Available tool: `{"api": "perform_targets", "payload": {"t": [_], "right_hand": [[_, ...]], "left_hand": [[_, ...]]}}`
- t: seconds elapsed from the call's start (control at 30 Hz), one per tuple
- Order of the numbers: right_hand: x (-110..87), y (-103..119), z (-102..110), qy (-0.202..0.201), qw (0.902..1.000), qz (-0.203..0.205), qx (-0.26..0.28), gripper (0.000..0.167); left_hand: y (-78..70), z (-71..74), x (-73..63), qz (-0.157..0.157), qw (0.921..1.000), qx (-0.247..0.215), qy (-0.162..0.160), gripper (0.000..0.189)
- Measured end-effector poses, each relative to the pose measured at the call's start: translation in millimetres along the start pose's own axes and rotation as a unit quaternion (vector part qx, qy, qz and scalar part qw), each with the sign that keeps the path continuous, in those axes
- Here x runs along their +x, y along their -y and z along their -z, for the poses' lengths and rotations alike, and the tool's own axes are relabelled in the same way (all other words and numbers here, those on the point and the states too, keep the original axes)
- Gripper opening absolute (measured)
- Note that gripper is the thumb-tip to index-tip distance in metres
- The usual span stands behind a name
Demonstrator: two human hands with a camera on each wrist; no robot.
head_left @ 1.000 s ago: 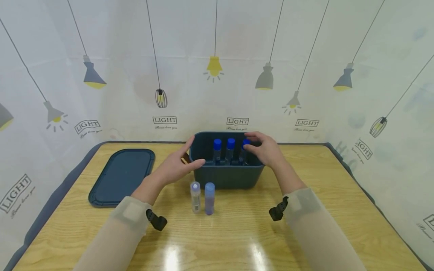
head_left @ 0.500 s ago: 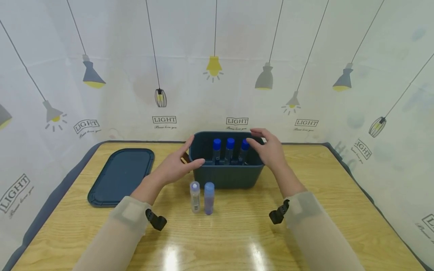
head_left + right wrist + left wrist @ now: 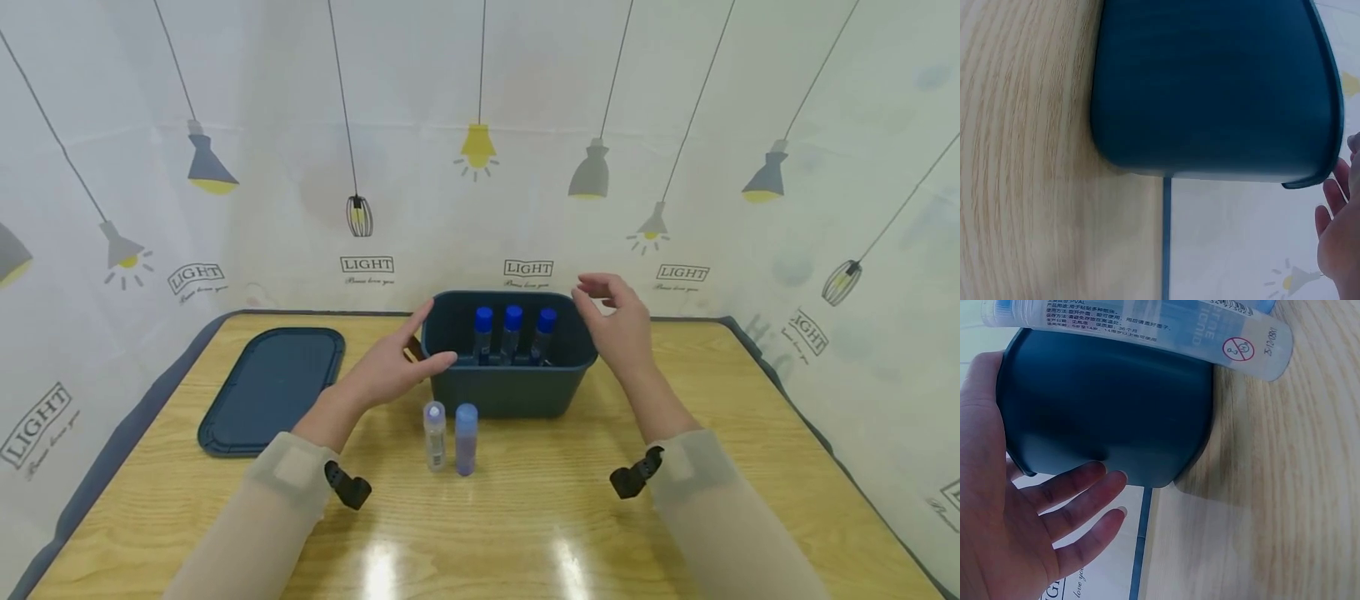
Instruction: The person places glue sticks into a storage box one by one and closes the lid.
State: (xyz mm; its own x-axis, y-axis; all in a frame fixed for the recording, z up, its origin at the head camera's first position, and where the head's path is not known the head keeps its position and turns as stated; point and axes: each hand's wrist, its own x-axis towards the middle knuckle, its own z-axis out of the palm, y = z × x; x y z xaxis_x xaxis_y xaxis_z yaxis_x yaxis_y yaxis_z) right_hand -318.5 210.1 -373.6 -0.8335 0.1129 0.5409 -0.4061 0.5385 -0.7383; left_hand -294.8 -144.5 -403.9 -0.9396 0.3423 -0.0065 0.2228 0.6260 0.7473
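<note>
A dark blue plastic bin [image 3: 504, 392] stands on the table, with three blue-capped tubes [image 3: 513, 333] upright inside. My left hand [image 3: 386, 367] holds the bin's left end, thumb over the front rim and index finger at the back corner; the other fingers lie along the end wall in the left wrist view. In front stand two glue tubes, a clear one [image 3: 435, 437] and a bluish one [image 3: 466, 442]; printed text shows on the near tube [image 3: 1147, 328] in the left wrist view. My right hand [image 3: 618, 321] hovers at the bin's right rim, its fingers loosely bent and holding nothing.
A flat dark blue lid [image 3: 273, 392] lies on the left of the wooden table [image 3: 540, 517]. Behind the bin hangs a pale cloth [image 3: 420, 167] printed with lamps, close to the table's back edge.
My right hand has moved away from the rightmost tube in the bin, outward to the right and past the rim. My left hand has stayed at the bin's left end.
</note>
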Motion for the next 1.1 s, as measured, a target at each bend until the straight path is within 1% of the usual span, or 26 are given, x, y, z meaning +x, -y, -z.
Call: {"api": "perform_targets", "payload": {"t": [0.13,0.2,0.43,0.57,0.77,0.93,1.03,1.1], "right_hand": [[-4.5,9,5,0.006,0.9998,-0.007,0.016,0.031],[-8.0,15,8,0.014,0.9996,-0.004,0.024,0.032],[-26.3,40,12,0.048,0.9977,0.025,0.040,0.031],[-38.8,51,10,0.086,0.9947,0.043,0.037,0.027],[-59.3,61,2,0.165,0.9824,0.070,0.052,0.021],[-74.8,70,-6,0.226,0.9697,0.067,0.062,0.019],[-81.9,72,-12,0.262,0.9601,0.066,0.072,0.018],[-86.1,73,-14,0.286,0.9534,0.059,0.078,0.018]], "left_hand": [[-1.1,0.9,1.0,-0.004,1.0000,-0.001,0.000,0.101],[-1.6,1.6,1.7,-0.004,1.0000,-0.003,0.001,0.101],[-3.3,4.1,4.0,0.001,1.0000,-0.002,0.005,0.103],[-4.7,5.8,3.9,0.007,1.0000,0.004,0.003,0.104],[-7.0,6.3,3.6,0.008,0.9999,0.010,-0.008,0.105],[-5.3,4.7,4.0,0.005,0.9999,0.005,-0.013,0.106],[-3.9,4.2,2.6,0.005,0.9998,0.009,-0.017,0.106],[-3.5,3.5,1.2,0.007,0.9998,0.014,-0.016,0.107]]}}
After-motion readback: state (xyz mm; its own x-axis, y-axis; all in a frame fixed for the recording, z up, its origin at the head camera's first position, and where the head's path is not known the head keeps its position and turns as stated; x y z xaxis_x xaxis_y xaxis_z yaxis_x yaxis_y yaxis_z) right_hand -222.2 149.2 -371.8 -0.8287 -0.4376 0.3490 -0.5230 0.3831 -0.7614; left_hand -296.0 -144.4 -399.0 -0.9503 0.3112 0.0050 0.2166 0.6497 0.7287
